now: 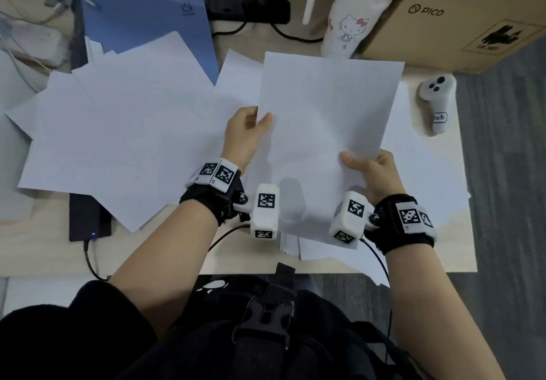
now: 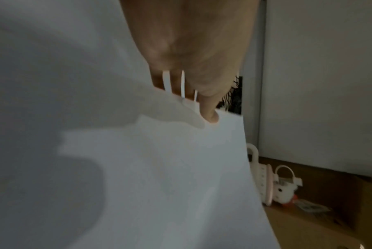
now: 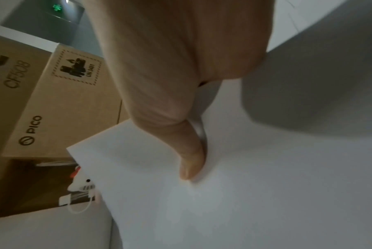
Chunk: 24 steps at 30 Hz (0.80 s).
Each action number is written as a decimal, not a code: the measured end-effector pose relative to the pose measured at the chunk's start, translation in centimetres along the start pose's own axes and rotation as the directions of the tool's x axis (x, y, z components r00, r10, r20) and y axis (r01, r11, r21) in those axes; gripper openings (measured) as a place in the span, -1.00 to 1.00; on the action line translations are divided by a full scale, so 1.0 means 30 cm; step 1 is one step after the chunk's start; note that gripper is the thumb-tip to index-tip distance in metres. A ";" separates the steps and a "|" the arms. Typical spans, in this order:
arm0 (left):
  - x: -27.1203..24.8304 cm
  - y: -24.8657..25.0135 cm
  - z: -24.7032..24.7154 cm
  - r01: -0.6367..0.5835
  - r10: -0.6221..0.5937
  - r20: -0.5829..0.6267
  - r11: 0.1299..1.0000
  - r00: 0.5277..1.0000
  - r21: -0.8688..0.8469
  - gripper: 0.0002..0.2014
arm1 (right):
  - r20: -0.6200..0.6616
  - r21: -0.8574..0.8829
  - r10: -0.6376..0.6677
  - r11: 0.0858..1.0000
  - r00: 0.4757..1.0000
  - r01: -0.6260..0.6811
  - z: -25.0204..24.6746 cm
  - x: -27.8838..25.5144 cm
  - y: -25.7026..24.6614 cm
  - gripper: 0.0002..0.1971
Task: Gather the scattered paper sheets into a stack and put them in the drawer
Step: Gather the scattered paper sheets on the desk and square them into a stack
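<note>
I hold a white paper sheet (image 1: 325, 119) lifted above the desk. My left hand (image 1: 245, 131) pinches its left edge, thumb on top. My right hand (image 1: 372, 170) pinches its lower right part, thumb pressed on the top face. The left wrist view shows the sheet (image 2: 159, 176) under my left hand (image 2: 202, 101); the right wrist view shows the sheet (image 3: 223, 193) under the thumb of my right hand (image 3: 191, 160). Several loose sheets (image 1: 124, 131) lie scattered across the left of the desk, and more sheets (image 1: 419, 173) lie under the held one. No drawer is in view.
A blue folder (image 1: 141, 19) lies at the back left under the sheets. A white bottle (image 1: 351, 16) and a cardboard box (image 1: 461, 16) stand at the back right. A white controller (image 1: 437, 102) lies on the right. A power strip (image 1: 251, 7) and cables run along the back.
</note>
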<state>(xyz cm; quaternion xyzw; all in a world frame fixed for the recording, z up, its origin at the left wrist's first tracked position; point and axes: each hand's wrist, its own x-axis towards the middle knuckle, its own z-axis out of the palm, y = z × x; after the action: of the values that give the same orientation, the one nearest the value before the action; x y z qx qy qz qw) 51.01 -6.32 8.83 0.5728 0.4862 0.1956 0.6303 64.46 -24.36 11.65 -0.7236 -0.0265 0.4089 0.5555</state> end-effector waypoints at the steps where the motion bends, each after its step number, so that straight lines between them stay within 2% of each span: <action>1: 0.024 -0.018 -0.015 0.010 -0.004 -0.062 0.994 0.998 0.105 -0.63 | -0.027 0.021 0.021 1.000 0.999 -0.020 0.009 0.003 0.004 -0.88; 3: 0.076 -0.049 -0.058 0.054 0.017 -0.190 0.931 0.982 0.362 -0.52 | -0.081 0.069 0.060 0.996 0.995 -0.054 0.021 0.018 0.016 -0.90; 5: 0.116 -0.075 -0.099 0.140 0.018 -0.278 0.830 0.960 0.540 -0.37 | -0.125 0.082 0.076 0.994 0.989 -0.066 0.027 0.034 0.028 -0.92; 9: 0.177 -0.099 -0.126 0.324 -0.136 -0.327 0.704 0.935 0.632 -0.17 | -0.166 0.022 0.099 0.995 0.981 -0.097 0.046 0.061 0.055 -0.90; 11: 0.200 -0.105 -0.127 0.340 -0.147 -0.344 0.715 0.927 0.611 -0.18 | -0.170 0.030 0.108 0.994 0.980 -0.105 0.055 0.064 0.066 -0.92; 14: 0.239 -0.110 -0.134 0.290 -0.129 -0.336 0.822 0.933 0.490 -0.32 | -0.180 0.020 0.130 0.992 0.975 -0.128 0.063 0.081 0.087 -0.94; 16: 0.248 -0.108 -0.135 0.234 -0.124 -0.264 0.866 0.957 0.442 -0.47 | -0.196 0.019 0.146 0.989 0.970 -0.145 0.065 0.093 0.099 -0.95; 19: 0.246 -0.114 -0.131 0.150 -0.108 -0.116 0.870 0.987 0.470 -0.71 | -0.201 0.035 0.166 0.986 0.965 -0.163 0.074 0.105 0.106 -1.00; 21: 0.239 -0.118 -0.131 0.108 -0.079 -0.079 0.863 0.994 0.493 -0.77 | -0.204 0.031 0.169 0.986 0.964 -0.166 0.077 0.110 0.107 -0.99; 22: 0.235 -0.122 -0.138 0.100 -0.057 -0.102 0.860 0.993 0.500 -0.77 | -0.201 0.030 0.171 0.985 0.965 -0.168 0.079 0.111 0.106 -0.98; 24: 0.222 -0.127 -0.171 0.118 -0.003 -0.236 0.874 0.972 0.472 -0.73 | -0.173 0.034 0.171 0.985 0.970 -0.168 0.086 0.111 0.094 -0.98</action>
<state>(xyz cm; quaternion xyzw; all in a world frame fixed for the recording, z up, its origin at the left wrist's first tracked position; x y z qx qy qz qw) 48.53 0.75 3.44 0.6698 0.6064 0.1127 0.4135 63.90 -21.76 7.32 -0.7509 0.0883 0.3898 0.5257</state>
